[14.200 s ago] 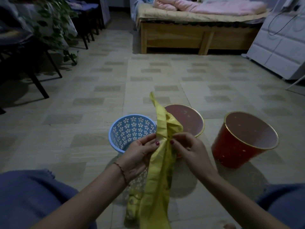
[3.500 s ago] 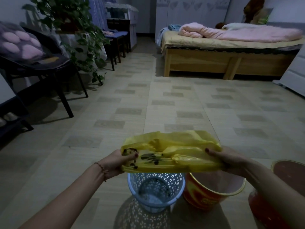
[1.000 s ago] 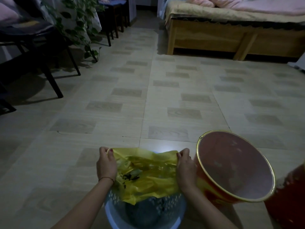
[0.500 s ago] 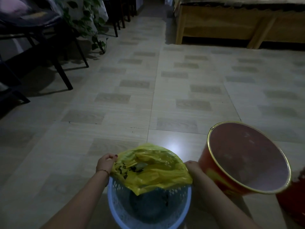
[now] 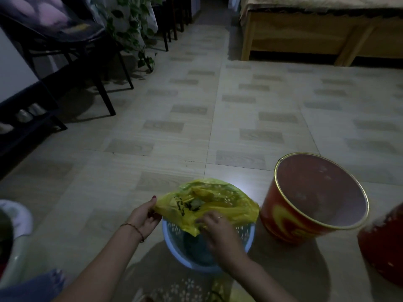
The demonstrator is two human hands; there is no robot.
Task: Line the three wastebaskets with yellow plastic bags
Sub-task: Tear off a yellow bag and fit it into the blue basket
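So, head view, dim room w/ tiled floor (image 5: 250, 118). Blue bin (image 5: 174, 243) sits on floor at bottom centre, perforated wall, rim showing at L & near side. Yellow bag (image 5: 220, 205) is draped over its far rim & partly over the mouth; near edge of bag hangs down into the opening, near rim not covered. Black print on bag near its L part.

L hand (image 5: 144, 216), bracelet on wrist, pinches bag's L corner just outside bin rim, thumb on top. R hand (image 5: 220, 232) is over the bin mouth, fingers curled onto bag's near edge, pinching it; ring on one finger. Motion blur on R fingers, so exact finger lie unclear.

Red bin (image 5: 290, 219) w/ gold rim stands just R of blue bin, tilted toward camera, no bag in it. 2nd red bin (image 5: 383, 243) at R edge, cut off by frame, apart from first by small gap.

More yellow plastic (image 5: 222, 288) at bottom edge, below R arm.

Back: wooden bed (image 5: 305, 38) top R, black chair (image 5: 72, 46) top L, trailing plant (image 5: 133, 29) beside it.
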